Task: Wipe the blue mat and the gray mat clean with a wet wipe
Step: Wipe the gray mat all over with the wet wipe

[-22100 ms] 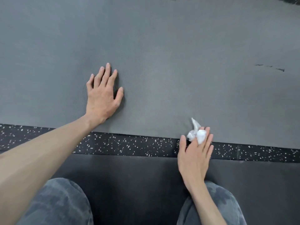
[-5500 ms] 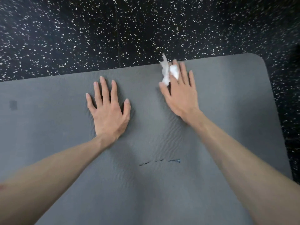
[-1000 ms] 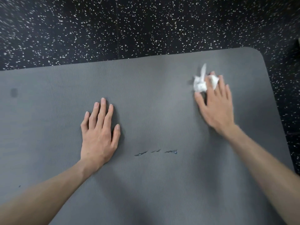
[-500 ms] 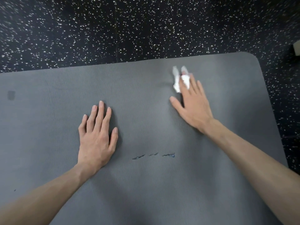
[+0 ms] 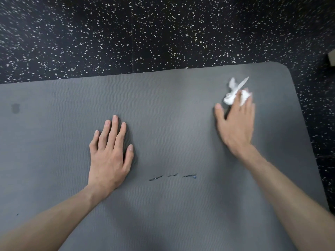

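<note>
Head view: hands on the gray mat

Head view looks down at the gray mat (image 5: 163, 109), which lies on a black floor (image 5: 126, 37) with white specks. The left hand (image 5: 110, 153) lies flat on the mat, fingers straight and close together. The right hand (image 5: 235, 122) is near the mat's far right corner. Its straight fingers press a crumpled white wet wipe (image 5: 233, 93) onto the mat. Three small dark marks (image 5: 172, 176) sit on the mat between the two arms.
</note>
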